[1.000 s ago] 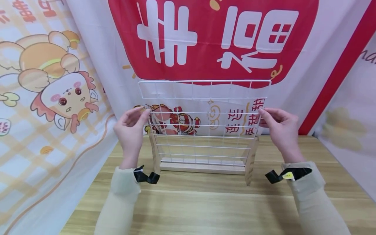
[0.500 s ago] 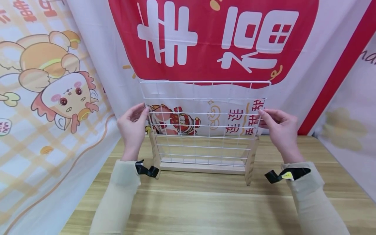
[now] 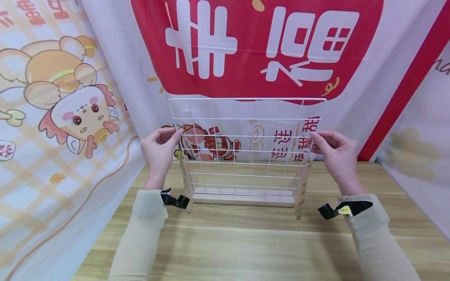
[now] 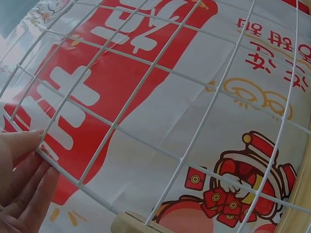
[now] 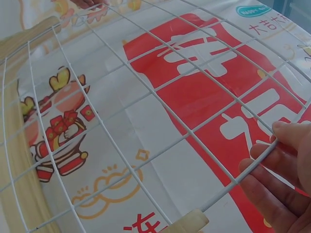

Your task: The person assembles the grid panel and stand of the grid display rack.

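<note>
A white wire grid panel (image 3: 247,99) stands upright, its lower end between the sides of a pale wooden stand (image 3: 242,200). My left hand (image 3: 158,150) pinches the panel's left edge wire between thumb and fingers. On the opposite edge, my right hand (image 3: 337,154) pinches the wire at about the same height. Up close in the left wrist view, the left hand (image 4: 24,189) has its fingertips around the edge wire, above a wooden side piece (image 4: 138,222). The right wrist view shows the right hand (image 5: 277,179) with thumb and fingers on the other edge wire.
The stand is on a wood-grain table (image 3: 246,246). Behind it hangs a white cloth with a large red patch (image 3: 253,47) and printed characters. A cartoon-patterned cloth (image 3: 70,156) borders the left, and a pale cloth (image 3: 418,164) the right. Black straps circle both wrists.
The panel's top edge has sunk slightly and shifted a little right. My left hand has shifted slightly along with its wrist; the right hand stays almost in place. Both keep their pinch.
</note>
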Available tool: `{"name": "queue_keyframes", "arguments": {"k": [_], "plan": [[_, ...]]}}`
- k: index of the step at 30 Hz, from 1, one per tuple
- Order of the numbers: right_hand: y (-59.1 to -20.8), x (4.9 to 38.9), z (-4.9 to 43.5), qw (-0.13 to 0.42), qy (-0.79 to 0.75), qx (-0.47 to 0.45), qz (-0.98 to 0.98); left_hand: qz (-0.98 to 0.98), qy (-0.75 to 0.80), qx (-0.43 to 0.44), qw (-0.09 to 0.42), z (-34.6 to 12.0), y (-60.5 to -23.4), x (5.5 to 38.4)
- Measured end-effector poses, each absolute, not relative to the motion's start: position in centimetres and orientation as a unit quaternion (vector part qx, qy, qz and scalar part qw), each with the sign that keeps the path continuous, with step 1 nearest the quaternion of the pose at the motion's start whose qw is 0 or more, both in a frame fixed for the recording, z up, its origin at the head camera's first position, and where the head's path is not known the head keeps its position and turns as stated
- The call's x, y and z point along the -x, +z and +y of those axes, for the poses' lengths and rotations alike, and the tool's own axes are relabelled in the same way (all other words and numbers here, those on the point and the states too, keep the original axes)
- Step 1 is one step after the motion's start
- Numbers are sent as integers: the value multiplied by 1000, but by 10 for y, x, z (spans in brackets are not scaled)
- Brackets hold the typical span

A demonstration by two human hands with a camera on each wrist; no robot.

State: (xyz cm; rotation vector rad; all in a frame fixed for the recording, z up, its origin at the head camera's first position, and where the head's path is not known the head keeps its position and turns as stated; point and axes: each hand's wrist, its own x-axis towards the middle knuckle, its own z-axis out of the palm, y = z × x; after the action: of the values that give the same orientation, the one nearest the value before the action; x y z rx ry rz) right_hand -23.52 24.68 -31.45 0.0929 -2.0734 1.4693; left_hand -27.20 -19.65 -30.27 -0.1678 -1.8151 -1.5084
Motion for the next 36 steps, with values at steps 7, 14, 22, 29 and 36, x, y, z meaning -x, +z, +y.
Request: {"name": "queue_keyframes", "arguments": {"k": [7, 14, 22, 29, 36], "plan": [[-312, 232, 251, 290, 545, -39, -786, -724, -588, 66, 354, -195, -302, 271], [-307, 231, 254, 276, 544, -60, -790, -727, -593, 66, 341, -195, -297, 268], [-305, 232, 256, 263, 551, -68, -789, -726, -600, 60, 331, -196, -294, 263], [-310, 230, 248, 265, 549, -62, -791, -761, -554, 88, 328, -210, -299, 265], [-326, 222, 269, 206, 505, -82, -834, -826, -487, 96, 266, -235, -324, 257]]}}
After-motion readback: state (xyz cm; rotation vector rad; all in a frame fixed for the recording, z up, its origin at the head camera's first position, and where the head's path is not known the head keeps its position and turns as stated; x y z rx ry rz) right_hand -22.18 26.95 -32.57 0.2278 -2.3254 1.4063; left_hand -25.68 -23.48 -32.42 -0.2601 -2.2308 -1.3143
